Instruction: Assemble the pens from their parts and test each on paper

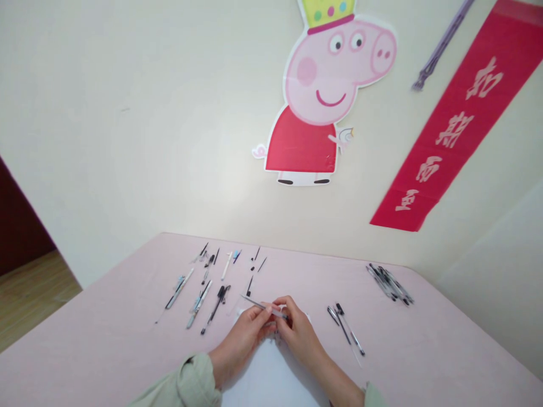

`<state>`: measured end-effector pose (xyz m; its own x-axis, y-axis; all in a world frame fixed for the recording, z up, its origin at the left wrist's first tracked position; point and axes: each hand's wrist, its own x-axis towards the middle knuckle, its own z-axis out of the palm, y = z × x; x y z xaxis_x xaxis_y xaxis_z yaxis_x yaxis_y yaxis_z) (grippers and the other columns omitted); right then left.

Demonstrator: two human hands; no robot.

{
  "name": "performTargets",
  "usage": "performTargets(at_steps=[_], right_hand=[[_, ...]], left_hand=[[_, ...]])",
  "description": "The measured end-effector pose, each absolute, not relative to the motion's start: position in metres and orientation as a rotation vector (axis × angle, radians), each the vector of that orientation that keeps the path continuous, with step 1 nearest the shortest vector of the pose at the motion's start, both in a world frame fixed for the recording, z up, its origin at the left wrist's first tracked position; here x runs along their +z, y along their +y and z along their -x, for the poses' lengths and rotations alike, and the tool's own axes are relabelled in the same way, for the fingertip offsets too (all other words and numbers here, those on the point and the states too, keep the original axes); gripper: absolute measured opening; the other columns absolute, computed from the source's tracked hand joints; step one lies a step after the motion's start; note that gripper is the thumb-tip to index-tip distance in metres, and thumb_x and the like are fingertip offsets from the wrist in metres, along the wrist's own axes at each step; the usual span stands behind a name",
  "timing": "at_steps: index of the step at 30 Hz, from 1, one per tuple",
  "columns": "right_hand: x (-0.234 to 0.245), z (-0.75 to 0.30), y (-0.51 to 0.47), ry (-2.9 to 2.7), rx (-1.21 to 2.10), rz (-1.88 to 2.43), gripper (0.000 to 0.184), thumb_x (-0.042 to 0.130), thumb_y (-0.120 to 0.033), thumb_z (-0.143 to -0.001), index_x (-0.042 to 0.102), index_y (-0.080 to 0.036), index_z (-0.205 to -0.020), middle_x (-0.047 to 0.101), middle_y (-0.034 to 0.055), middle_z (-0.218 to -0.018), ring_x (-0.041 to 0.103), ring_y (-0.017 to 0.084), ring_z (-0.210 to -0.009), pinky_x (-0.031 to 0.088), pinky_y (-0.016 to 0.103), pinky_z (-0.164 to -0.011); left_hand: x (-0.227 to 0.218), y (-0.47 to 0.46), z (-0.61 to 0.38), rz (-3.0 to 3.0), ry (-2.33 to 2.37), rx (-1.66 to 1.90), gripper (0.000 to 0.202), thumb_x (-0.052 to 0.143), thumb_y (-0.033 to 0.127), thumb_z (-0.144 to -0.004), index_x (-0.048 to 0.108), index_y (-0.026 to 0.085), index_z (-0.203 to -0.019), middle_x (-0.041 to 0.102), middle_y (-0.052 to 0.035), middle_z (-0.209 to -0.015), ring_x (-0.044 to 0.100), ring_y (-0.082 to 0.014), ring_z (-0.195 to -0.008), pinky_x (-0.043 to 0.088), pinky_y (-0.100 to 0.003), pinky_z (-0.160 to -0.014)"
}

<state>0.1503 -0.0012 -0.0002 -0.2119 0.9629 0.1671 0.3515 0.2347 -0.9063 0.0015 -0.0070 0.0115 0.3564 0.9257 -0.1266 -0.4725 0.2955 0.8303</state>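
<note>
A slim pen with a pale barrel and a dark end (254,302) is held between both hands, tilted with its thin end up to the left. My left hand (253,327) pinches it near the middle with thumb and fingers. Around its right end, my right hand (297,329) closes with bent fingers. Both hands are above a white sheet of paper (265,379). Small bits under the fingers are too blurred to name. Just beyond the hands lies a thin black pen part (250,284).
Several pens and pen parts (198,304) lie in loose groups on the left of the pink table (106,339). A few pens (345,328) lie right of my hands, and a pile of pens (389,284) farther right. A wall with a pig cutout (303,141) stands behind.
</note>
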Motion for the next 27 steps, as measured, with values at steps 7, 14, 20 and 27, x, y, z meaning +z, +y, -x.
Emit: performTargets(at_steps=[7,14,20,27], right_hand=[[-0.003,-0.152,0.0,-1.698,1.003,1.203,0.015,0.051,-0.017,-0.08,0.056,-0.022,-0.093,0.06,-0.0033,-0.068,0.051,0.013,-0.06,0.035,0.022,-0.056],[-0.013,-0.15,0.005,-1.432,1.168,1.19,0.016,0.05,-0.033,-0.085,0.04,-0.024,-0.093,0.051,-0.0095,-0.051,0.041,0.01,-0.041,0.03,0.019,-0.043],[-0.016,-0.154,0.013,-1.281,1.113,1.208,0.029,0.053,-0.049,-0.084,0.04,-0.023,-0.083,0.05,-0.009,-0.048,0.037,0.008,-0.036,0.027,0.018,-0.037],[-0.01,-0.156,0.014,-1.146,1.229,1.12,0.03,0.054,-0.049,-0.083,0.042,-0.022,-0.081,0.057,-0.006,-0.055,0.041,0.007,-0.039,0.03,0.017,-0.04]], left_hand=[[0.015,-0.009,-0.002,-0.772,0.698,1.049,0.036,0.075,0.047,-0.073,0.073,0.014,-0.085,0.072,-0.0134,-0.1,0.064,-0.0248,-0.1,0.045,-0.035,-0.093],[0.01,-0.007,-0.001,-0.655,0.695,1.084,0.032,0.076,0.044,-0.073,0.073,0.014,-0.086,0.071,-0.0118,-0.099,0.063,-0.0221,-0.099,0.047,-0.034,-0.093],[0.001,-0.003,0.002,-0.573,0.778,1.131,0.025,0.073,0.037,-0.078,0.073,0.016,-0.092,0.07,-0.0107,-0.096,0.062,-0.0193,-0.099,0.05,-0.032,-0.092],[0.007,-0.004,0.001,-0.556,0.809,1.12,0.02,0.07,0.031,-0.082,0.071,0.015,-0.095,0.071,-0.0111,-0.097,0.064,-0.0194,-0.098,0.05,-0.032,-0.093]])
